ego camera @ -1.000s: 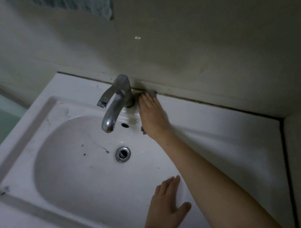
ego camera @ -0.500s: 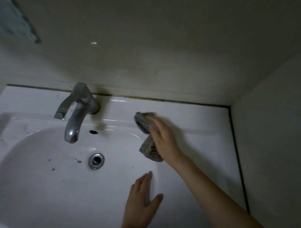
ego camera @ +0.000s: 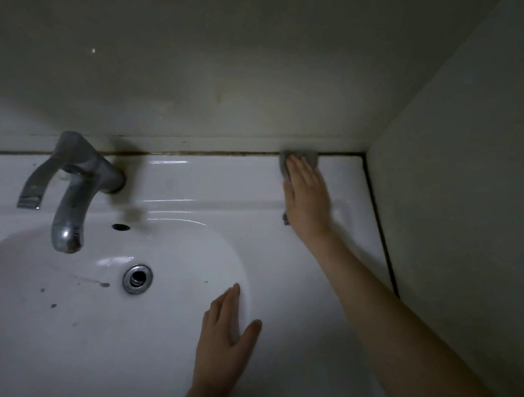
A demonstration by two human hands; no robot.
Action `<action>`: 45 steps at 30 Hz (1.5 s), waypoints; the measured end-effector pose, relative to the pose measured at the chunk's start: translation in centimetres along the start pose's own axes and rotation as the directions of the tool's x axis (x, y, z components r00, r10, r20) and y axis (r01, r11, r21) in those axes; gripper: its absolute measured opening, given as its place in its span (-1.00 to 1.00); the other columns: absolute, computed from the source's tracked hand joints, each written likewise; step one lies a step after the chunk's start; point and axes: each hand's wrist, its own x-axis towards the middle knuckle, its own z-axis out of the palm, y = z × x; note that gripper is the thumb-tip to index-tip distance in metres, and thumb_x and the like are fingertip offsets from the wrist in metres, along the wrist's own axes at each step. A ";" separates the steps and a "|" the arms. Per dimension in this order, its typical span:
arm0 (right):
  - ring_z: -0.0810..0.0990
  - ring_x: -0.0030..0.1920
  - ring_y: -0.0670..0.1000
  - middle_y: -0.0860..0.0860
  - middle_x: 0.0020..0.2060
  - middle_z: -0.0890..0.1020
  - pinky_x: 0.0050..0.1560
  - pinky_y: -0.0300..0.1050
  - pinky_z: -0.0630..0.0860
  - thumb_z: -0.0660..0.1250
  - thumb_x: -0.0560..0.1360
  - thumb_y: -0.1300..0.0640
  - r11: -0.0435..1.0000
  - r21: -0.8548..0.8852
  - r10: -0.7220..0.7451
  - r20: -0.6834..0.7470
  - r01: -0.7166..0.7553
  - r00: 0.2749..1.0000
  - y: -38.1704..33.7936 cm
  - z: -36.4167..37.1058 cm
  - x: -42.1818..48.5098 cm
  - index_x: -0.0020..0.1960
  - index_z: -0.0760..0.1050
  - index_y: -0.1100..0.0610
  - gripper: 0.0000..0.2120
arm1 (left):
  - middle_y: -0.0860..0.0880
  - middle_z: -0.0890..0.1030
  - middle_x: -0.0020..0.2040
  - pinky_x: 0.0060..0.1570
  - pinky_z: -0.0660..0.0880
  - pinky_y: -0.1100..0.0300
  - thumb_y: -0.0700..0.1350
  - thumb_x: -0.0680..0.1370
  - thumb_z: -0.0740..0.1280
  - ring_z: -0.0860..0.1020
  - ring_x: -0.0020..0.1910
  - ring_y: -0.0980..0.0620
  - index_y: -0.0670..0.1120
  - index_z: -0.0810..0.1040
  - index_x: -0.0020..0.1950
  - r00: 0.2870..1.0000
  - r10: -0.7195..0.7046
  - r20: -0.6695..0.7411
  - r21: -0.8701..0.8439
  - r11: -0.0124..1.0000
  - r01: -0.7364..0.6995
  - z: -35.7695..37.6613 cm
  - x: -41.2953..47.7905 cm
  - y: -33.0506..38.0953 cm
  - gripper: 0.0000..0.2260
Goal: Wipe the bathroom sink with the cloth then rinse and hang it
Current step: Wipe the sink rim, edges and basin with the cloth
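Note:
A white bathroom sink point(ego camera: 212, 185) fills the lower left, with dark specks in its bowl. My right hand point(ego camera: 306, 196) presses a grey cloth point(ego camera: 311, 158) flat on the sink's back ledge, at the far right near the corner of the walls. Most of the cloth is hidden under the palm; its edge shows past the fingertips. My left hand point(ego camera: 226, 327) lies flat on the bowl's right rim, fingers spread, holding nothing.
A chrome tap point(ego camera: 73, 187) stands at the back left over the bowl, above the drain point(ego camera: 137, 278) and overflow hole point(ego camera: 120, 227). A dark grout line point(ego camera: 208, 152) runs along the back wall. The side wall point(ego camera: 462, 191) closes in on the right.
My right hand has slid the cloth rightward along the back ledge, from beside the tap to the far right corner. My left hand stays on the rim.

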 end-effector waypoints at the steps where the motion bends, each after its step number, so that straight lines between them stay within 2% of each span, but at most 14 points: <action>1: 0.47 0.33 0.16 0.18 0.28 0.54 0.38 0.06 0.33 0.12 0.59 0.14 1.000 -0.021 -0.023 -0.012 0.023 1.000 -0.8 0.6 0.1 0.33 0.44 0.30 -0.61 | 0.19 0.29 0.45 0.33 0.26 0.20 0.33 0.36 0.20 0.27 0.43 0.15 0.19 0.19 0.52 1.000 0.000 0.002 0.001 1.000 0.000 -0.1 -0.1 0.1 -0.27; 7: 0.49 0.31 0.13 0.15 0.27 0.55 0.38 0.08 0.36 0.41 0.37 0.35 0.979 -0.085 -0.184 0.020 0.186 0.983 0.5 0.1 -0.5 0.33 0.44 0.28 -0.48 | 0.18 0.31 0.42 0.34 0.23 0.20 0.13 0.47 0.38 0.27 0.43 0.15 0.19 0.21 0.51 1.000 0.004 0.013 0.009 1.000 -0.004 -0.1 0.0 0.2 -0.36; 12: 0.54 0.24 0.15 0.18 0.19 0.60 0.31 0.09 0.43 0.25 0.49 0.24 0.981 -0.142 0.102 -0.182 -0.129 0.978 4.1 -1.4 -1.7 0.26 0.49 0.28 -0.65 | 0.28 0.29 0.37 0.32 0.20 0.22 0.09 0.46 0.41 0.28 0.40 0.17 0.28 0.20 0.45 1.000 0.006 -0.012 -0.035 0.999 -0.006 0.0 -0.2 0.0 -0.37; 15: 0.52 0.26 0.16 0.19 0.20 0.59 0.32 0.13 0.39 0.26 0.51 0.12 0.983 -0.086 0.141 -0.200 -0.161 0.970 3.6 -0.9 -1.2 0.26 0.50 0.29 -0.61 | 0.30 0.27 0.37 0.31 0.20 0.24 0.15 0.43 0.39 0.26 0.38 0.20 0.34 0.16 0.42 1.000 0.018 -0.009 -0.042 0.999 -0.019 0.2 0.0 -0.2 -0.36; 18: 0.49 0.30 0.14 0.16 0.23 0.58 0.34 0.14 0.36 0.22 0.52 0.05 0.994 -0.023 0.098 -0.159 -0.103 0.982 0.6 0.4 -0.8 0.29 0.49 0.27 -0.57 | 0.32 0.22 0.38 0.31 0.20 0.26 0.33 0.34 0.24 0.25 0.37 0.21 0.34 0.12 0.45 1.000 0.027 0.000 -0.033 0.999 -0.027 0.3 0.0 -0.2 -0.31; 21: 0.46 0.34 0.10 0.12 0.28 0.56 0.39 0.09 0.31 0.15 0.55 -0.01 1.000 0.014 0.007 -0.109 -0.006 0.994 -3.8 2.6 -0.4 0.33 0.47 0.24 -0.53 | 0.28 0.18 0.46 0.35 0.19 0.27 0.37 0.33 0.14 0.21 0.41 0.19 0.27 0.07 0.52 1.000 0.022 0.008 -0.034 0.999 -0.022 0.2 0.1 -0.2 -0.24; 26: 0.48 0.33 0.09 0.09 0.26 0.58 0.40 0.06 0.31 0.08 0.59 0.05 0.972 0.100 -0.205 -0.064 0.211 0.977 -13.9 8.0 0.5 0.30 0.51 0.22 -0.58 | 0.27 0.12 0.50 0.42 0.16 0.24 0.33 0.38 0.15 0.13 0.46 0.22 0.24 0.02 0.54 0.999 0.032 0.027 -0.018 0.999 -0.032 0.0 0.2 -0.1 -0.26; 29: 0.45 0.35 0.09 0.09 0.28 0.56 0.44 0.03 0.25 0.12 0.58 0.06 0.956 0.100 -0.278 0.001 0.277 0.961 -19.2 11.3 0.9 0.32 0.48 0.22 -0.59 | 0.23 0.22 0.46 0.35 0.31 0.12 0.30 0.38 0.18 0.23 0.43 0.15 0.27 0.16 0.47 0.999 0.040 0.024 -0.015 0.999 -0.040 -0.1 0.3 -0.1 -0.35; 32: 0.42 0.38 0.10 0.10 0.31 0.53 0.48 0.00 0.17 0.12 0.55 0.08 0.942 0.051 -0.334 0.060 0.331 0.941 -21.4 13.3 1.1 0.35 0.45 0.22 -0.57 | 0.25 0.27 0.36 0.26 0.38 0.12 0.29 0.34 0.16 0.31 0.35 0.11 0.25 0.21 0.45 0.999 0.049 0.011 -0.039 0.998 -0.049 -0.4 0.4 0.0 -0.34; 38: 0.43 0.36 0.14 0.15 0.33 0.50 0.42 0.05 0.27 -0.06 0.50 0.13 0.838 -0.067 -0.512 0.241 0.541 0.824 -18.3 10.7 1.8 0.38 0.39 0.26 -0.47 | 0.22 0.26 0.45 0.34 0.35 0.09 0.29 0.39 0.22 0.27 0.40 0.16 0.19 0.18 0.51 0.999 0.028 0.022 -0.005 1.000 -0.028 -0.1 0.4 -0.5 -0.31; 39: 0.44 0.35 0.13 0.15 0.32 0.51 0.41 0.05 0.30 -0.03 0.46 0.13 0.848 -0.079 -0.493 0.245 0.524 0.835 -17.0 9.8 1.7 0.38 0.39 0.26 -0.45 | 0.21 0.25 0.46 0.37 0.31 0.13 0.30 0.40 0.21 0.25 0.42 0.16 0.19 0.16 0.52 0.999 0.025 0.028 0.005 1.000 -0.025 -0.1 0.4 -0.5 -0.30; 42: 0.51 0.29 0.13 0.15 0.26 0.56 0.35 0.07 0.38 0.30 0.32 0.21 0.912 -0.130 -0.367 0.156 0.388 0.917 -11.1 6.6 1.1 0.31 0.46 0.29 -0.45 | 0.19 0.24 0.47 0.39 0.21 0.22 0.34 0.37 0.16 0.21 0.45 0.17 0.18 0.13 0.54 0.999 0.000 0.036 0.014 1.000 -0.001 -0.3 0.2 0.1 -0.25; 43: 0.53 0.27 0.11 0.14 0.24 0.58 0.34 0.06 0.40 0.34 0.33 0.22 0.929 -0.165 -0.315 0.124 0.332 0.941 -9.0 5.4 0.8 0.29 0.48 0.27 -0.48 | 0.18 0.26 0.46 0.39 0.21 0.22 0.35 0.37 0.16 0.22 0.45 0.15 0.16 0.14 0.54 0.999 -0.011 0.033 0.014 1.000 0.011 -0.3 0.1 0.1 -0.25; 45: 0.54 0.27 0.10 0.12 0.23 0.59 0.32 0.04 0.43 0.27 0.47 0.18 0.941 -0.210 -0.245 0.121 0.266 0.962 -4.8 3.0 -0.2 0.28 0.50 0.26 -0.60 | 0.13 0.29 0.45 0.38 0.21 0.21 0.32 0.39 0.21 0.24 0.45 0.12 0.14 0.18 0.53 1.000 -0.020 0.021 0.031 0.999 0.019 -0.3 0.0 0.2 -0.26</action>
